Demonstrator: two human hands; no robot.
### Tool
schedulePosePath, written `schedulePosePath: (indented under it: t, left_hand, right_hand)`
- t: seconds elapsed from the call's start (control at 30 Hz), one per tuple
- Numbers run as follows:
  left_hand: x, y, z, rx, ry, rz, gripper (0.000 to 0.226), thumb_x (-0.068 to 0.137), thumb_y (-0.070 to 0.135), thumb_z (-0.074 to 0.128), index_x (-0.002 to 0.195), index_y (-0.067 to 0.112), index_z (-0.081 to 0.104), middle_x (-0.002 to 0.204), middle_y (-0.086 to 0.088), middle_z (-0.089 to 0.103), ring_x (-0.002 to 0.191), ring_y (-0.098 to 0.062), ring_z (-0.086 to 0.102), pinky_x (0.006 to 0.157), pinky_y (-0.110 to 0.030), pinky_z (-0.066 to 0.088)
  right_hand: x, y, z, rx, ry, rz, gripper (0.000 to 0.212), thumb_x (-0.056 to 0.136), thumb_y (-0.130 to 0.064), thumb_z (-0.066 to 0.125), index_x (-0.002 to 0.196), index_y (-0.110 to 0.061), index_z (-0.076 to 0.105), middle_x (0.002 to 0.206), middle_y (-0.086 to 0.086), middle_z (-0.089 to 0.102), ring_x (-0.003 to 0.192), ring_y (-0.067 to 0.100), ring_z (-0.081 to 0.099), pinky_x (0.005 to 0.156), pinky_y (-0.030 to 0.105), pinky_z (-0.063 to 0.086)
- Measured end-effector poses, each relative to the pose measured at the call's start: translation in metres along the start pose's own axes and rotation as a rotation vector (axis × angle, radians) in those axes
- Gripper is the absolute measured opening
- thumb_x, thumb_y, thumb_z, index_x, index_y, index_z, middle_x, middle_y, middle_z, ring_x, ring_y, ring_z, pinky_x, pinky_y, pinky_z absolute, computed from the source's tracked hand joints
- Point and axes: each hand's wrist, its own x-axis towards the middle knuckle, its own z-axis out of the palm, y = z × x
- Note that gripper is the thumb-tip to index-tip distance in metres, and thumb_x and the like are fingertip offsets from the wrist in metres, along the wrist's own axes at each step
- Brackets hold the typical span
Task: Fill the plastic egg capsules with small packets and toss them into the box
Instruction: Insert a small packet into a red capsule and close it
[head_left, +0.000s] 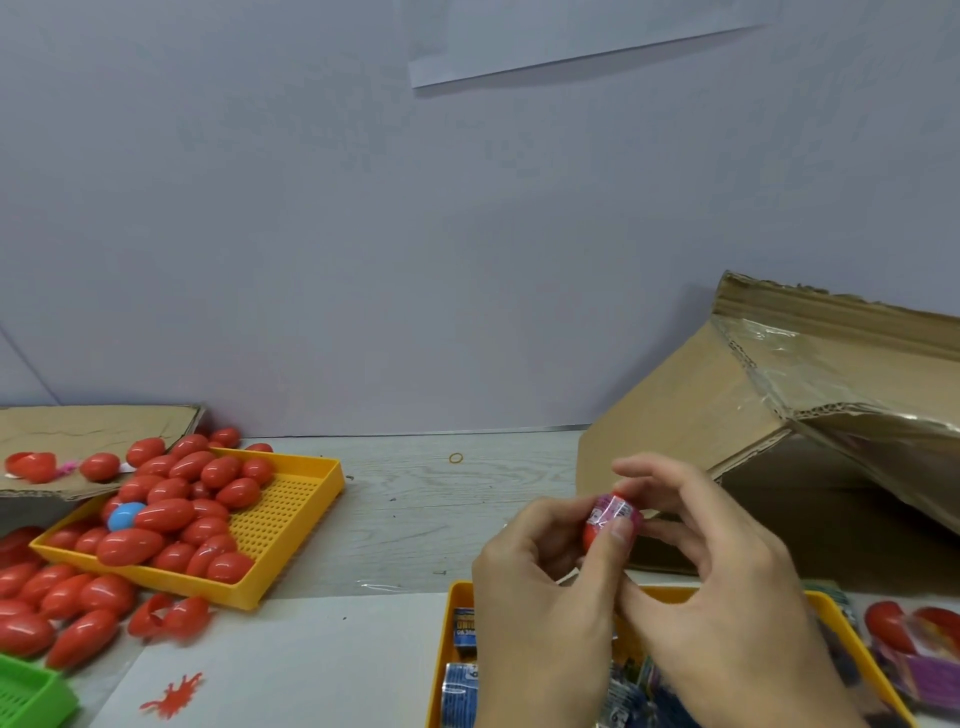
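Dozens of red capsules (171, 514) await us; our left hand (540, 571) and right hand (727, 566) pinch one half-packed egg (597, 535).

A small packing workshop is suggested: a bench (415, 499) against a bare wall (363, 234) is crowded with sorting trays (291, 530), bulk red capsules (166, 514) and cardboard cartons (701, 415).

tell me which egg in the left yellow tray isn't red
The blue egg near the left side of the yellow tray; every other egg there is red.
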Motion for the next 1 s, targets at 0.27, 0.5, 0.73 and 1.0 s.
schedulePosePath:
  t: [0.27,0.5,0.73,1.0]
  left_hand:
    - [-0.002,0.003,0.006,0.036,0.120,0.057,0.023,0.076,0.017,0.080,0.089,0.036,0.076,0.081,0.005,0.078,0.080,-0.011,0.075,0.069,-0.019,0.058]
    - [-0.002,0.009,0.008,-0.074,0.151,-0.091,0.006,0.076,0.010,0.080,0.077,0.013,0.075,0.073,-0.003,0.077,0.072,-0.015,0.076,0.062,-0.016,0.057]
    - [-0.001,0.002,0.004,0.094,0.254,0.067,0.023,0.083,0.009,0.075,0.062,0.018,0.074,0.060,0.001,0.072,0.057,-0.011,0.070,0.054,-0.016,0.052]
    - [-0.003,0.000,0.009,-0.033,0.150,-0.028,0.018,0.075,0.009,0.084,0.080,0.025,0.078,0.081,0.000,0.078,0.080,-0.016,0.076,0.065,-0.017,0.057]
  right_hand:
    - [0.001,-0.001,0.005,-0.010,0.086,-0.029,0.073,0.059,-0.002,0.089,0.108,-0.045,0.057,0.106,-0.023,0.065,0.092,-0.004,0.068,0.075,0.011,0.054]
    - [0.001,-0.003,0.005,-0.025,0.096,-0.052,0.064,0.060,-0.008,0.089,0.106,-0.041,0.060,0.106,-0.022,0.064,0.092,-0.005,0.067,0.075,0.009,0.053]
    - [-0.001,-0.009,0.007,-0.063,0.043,-0.057,0.068,0.059,-0.010,0.091,0.102,-0.048,0.055,0.098,-0.023,0.064,0.097,-0.008,0.064,0.076,0.008,0.052]
    - [-0.001,0.004,0.007,0.006,0.144,-0.035,0.069,0.059,0.002,0.088,0.104,-0.044,0.063,0.102,-0.019,0.067,0.088,-0.001,0.070,0.075,0.012,0.054]
